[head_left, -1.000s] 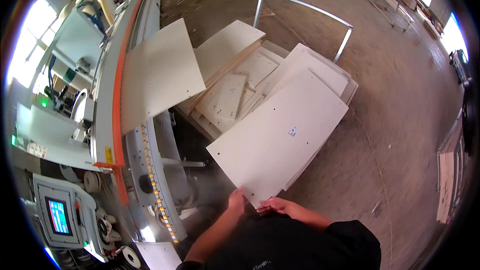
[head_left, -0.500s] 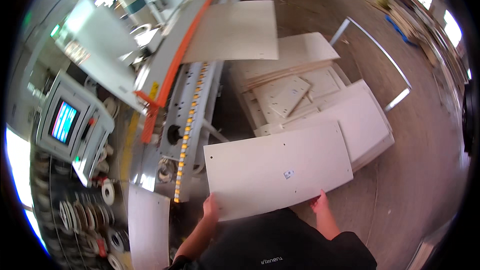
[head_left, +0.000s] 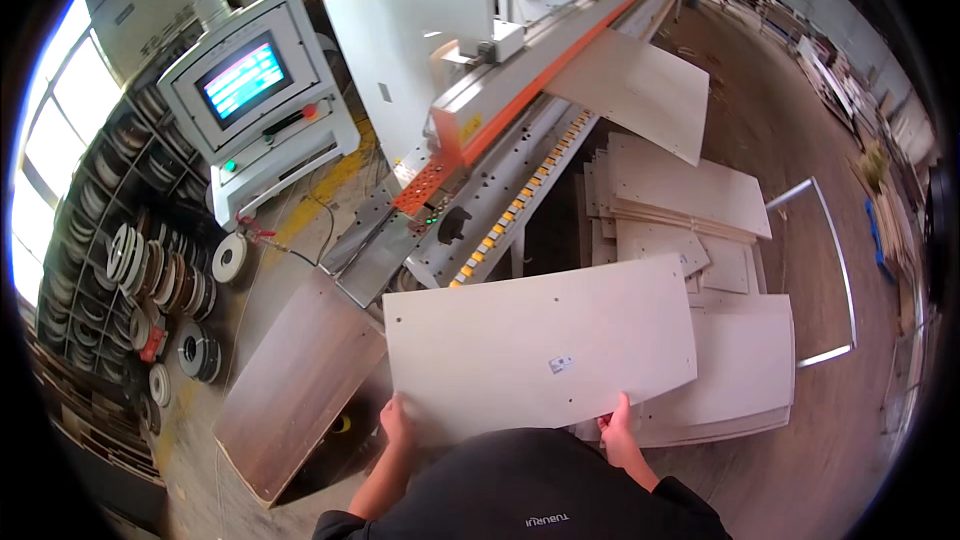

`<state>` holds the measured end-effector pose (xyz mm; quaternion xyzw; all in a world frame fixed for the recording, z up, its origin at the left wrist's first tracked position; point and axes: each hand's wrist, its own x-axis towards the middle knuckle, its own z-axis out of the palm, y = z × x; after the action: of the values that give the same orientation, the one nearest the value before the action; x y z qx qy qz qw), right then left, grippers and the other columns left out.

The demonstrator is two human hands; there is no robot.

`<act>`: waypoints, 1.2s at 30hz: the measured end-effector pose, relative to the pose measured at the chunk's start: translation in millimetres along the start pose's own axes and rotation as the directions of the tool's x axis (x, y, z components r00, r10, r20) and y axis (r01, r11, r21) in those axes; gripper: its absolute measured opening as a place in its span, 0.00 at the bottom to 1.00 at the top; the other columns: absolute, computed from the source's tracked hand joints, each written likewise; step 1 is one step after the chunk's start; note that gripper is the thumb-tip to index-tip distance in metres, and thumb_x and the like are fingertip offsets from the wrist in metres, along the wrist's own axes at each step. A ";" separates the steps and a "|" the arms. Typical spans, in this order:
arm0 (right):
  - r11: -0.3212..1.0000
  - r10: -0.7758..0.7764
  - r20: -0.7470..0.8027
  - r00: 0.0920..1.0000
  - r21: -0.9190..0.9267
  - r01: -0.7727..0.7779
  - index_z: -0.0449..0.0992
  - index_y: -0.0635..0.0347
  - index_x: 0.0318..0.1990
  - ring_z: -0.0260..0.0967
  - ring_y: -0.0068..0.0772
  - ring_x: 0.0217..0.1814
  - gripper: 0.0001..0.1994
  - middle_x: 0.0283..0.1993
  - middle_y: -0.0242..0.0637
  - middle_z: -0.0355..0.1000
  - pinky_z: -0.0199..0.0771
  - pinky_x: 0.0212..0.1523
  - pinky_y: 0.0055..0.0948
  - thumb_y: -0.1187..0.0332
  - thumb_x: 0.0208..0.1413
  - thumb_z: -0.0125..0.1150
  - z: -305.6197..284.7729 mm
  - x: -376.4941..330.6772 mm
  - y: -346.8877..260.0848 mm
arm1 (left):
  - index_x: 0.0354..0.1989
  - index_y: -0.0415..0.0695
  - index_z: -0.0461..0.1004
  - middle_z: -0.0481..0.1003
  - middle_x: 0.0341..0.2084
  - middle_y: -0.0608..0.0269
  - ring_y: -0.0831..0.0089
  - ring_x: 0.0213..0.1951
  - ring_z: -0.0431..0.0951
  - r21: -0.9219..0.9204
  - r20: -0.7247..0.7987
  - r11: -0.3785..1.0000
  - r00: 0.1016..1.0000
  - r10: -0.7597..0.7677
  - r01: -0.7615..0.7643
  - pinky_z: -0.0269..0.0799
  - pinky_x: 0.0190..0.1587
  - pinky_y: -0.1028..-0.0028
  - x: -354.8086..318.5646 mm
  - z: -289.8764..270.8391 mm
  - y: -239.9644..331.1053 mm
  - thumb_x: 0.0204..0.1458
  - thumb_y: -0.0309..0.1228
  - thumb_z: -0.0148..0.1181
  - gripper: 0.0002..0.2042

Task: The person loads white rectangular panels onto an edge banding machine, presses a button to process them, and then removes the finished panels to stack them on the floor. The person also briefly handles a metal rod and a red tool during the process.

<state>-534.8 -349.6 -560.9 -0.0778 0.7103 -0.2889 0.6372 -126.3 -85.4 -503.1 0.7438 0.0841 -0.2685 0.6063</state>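
Head view: both hands (head_left: 398, 424) (head_left: 618, 430) gripping a pale panel (head_left: 540, 355), panel stack (head_left: 700, 240) beyond, brown board (head_left: 295, 390) leftward.

A long edge-banding machine (head_left: 520, 130) with an orange rail runs away to the upper right, a pale board (head_left: 640, 90) resting on its roller bed. Left of it stands a control console (head_left: 255, 110) with a lit screen, and shelves of edge-band rolls (head_left: 150, 280) line the left wall. A stack of pale boards (head_left: 690, 200) lies on the floor at right, and a brown panel (head_left: 295, 380) lies lower left.

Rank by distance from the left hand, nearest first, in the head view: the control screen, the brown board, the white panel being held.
1. White panel, held at its near edge by the left hand.
2. Brown board, lower left.
3. Control screen, upper left.
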 end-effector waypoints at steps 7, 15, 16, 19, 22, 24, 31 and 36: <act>0.951 -0.032 0.304 0.952 -0.283 0.123 0.75 0.48 0.45 0.72 0.23 0.34 0.18 0.36 0.27 0.76 0.69 0.27 0.26 0.45 0.61 0.59 134.5 -36.2 -14.2 | 0.38 0.37 0.81 0.76 0.30 0.67 0.73 0.32 0.71 -0.228 -0.278 0.972 0.953 -0.120 0.056 0.69 0.38 0.66 21.2 -93.2 -36.6 0.59 0.45 0.58 0.19; 0.700 0.142 0.681 0.719 -0.582 0.413 0.73 0.57 0.52 0.76 0.31 0.48 0.20 0.48 0.35 0.77 0.78 0.40 0.31 0.51 0.64 0.59 251.5 -62.5 7.4 | 0.42 0.39 0.76 0.77 0.31 0.63 0.72 0.28 0.77 0.102 -0.043 0.981 0.986 -0.162 0.166 0.72 0.28 0.69 25.3 -228.5 -42.8 0.62 0.46 0.56 0.19; 0.620 0.185 0.710 0.680 -0.621 0.479 0.73 0.59 0.55 0.77 0.33 0.52 0.22 0.52 0.38 0.77 0.79 0.44 0.33 0.51 0.65 0.59 262.7 -76.3 5.4 | 0.42 0.40 0.76 0.77 0.30 0.63 0.72 0.25 0.76 0.138 -0.041 0.974 0.984 -0.173 0.177 0.71 0.26 0.70 23.5 -243.0 -53.6 0.62 0.48 0.55 0.20; 0.641 0.252 0.754 0.606 -0.600 0.479 0.68 0.62 0.64 0.73 0.39 0.62 0.27 0.62 0.44 0.74 0.77 0.53 0.37 0.51 0.67 0.58 283.5 -97.9 7.7 | 0.42 0.42 0.76 0.73 0.22 0.66 0.74 0.17 0.70 0.181 -0.066 0.967 0.983 -0.170 0.179 0.65 0.18 0.72 18.7 -255.4 -76.1 0.64 0.56 0.52 0.25; 0.722 0.267 0.799 0.539 -0.536 0.438 0.63 0.64 0.68 0.66 0.43 0.71 0.30 0.69 0.49 0.67 0.72 0.60 0.39 0.52 0.68 0.57 294.9 -111.8 18.3 | 0.39 0.44 0.75 0.71 0.22 0.68 0.76 0.18 0.69 0.064 -0.116 0.979 0.976 -0.186 0.195 0.63 0.18 0.72 13.8 -240.1 -67.7 0.64 0.55 0.53 0.23; 0.804 0.276 0.830 0.484 -0.475 0.357 0.54 0.65 0.73 0.56 0.46 0.77 0.34 0.74 0.51 0.59 0.66 0.66 0.42 0.53 0.68 0.56 301.8 -119.9 28.0 | 0.37 0.46 0.74 0.70 0.22 0.70 0.77 0.19 0.69 0.028 -0.171 0.985 0.972 -0.162 0.169 0.61 0.18 0.73 13.0 -227.7 -55.4 0.64 0.55 0.54 0.22; 0.947 0.169 0.903 0.394 -0.260 0.189 0.43 0.64 0.77 0.40 0.46 0.84 0.44 0.81 0.52 0.43 0.49 0.75 0.44 0.47 0.65 0.57 298.4 -127.8 50.7 | 0.32 0.51 0.72 0.65 0.20 0.75 0.80 0.19 0.63 -0.088 -0.263 0.976 0.941 -0.214 0.197 0.54 0.19 0.75 17.4 -205.8 -50.0 0.65 0.52 0.54 0.18; 0.959 0.082 0.906 0.416 -0.185 0.214 0.42 0.61 0.78 0.37 0.45 0.84 0.46 0.83 0.50 0.38 0.46 0.76 0.44 0.44 0.63 0.57 304.0 -122.1 42.3 | 0.29 0.52 0.71 0.61 0.18 0.78 0.83 0.19 0.59 -0.121 -0.250 0.974 0.944 -0.216 0.191 0.53 0.21 0.75 25.1 -178.9 -48.6 0.67 0.47 0.53 0.16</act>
<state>-213.6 -351.1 -483.9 -0.3360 0.2829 -0.1256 0.8896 -73.8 91.2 -535.7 0.7304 0.2526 -0.2249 0.5934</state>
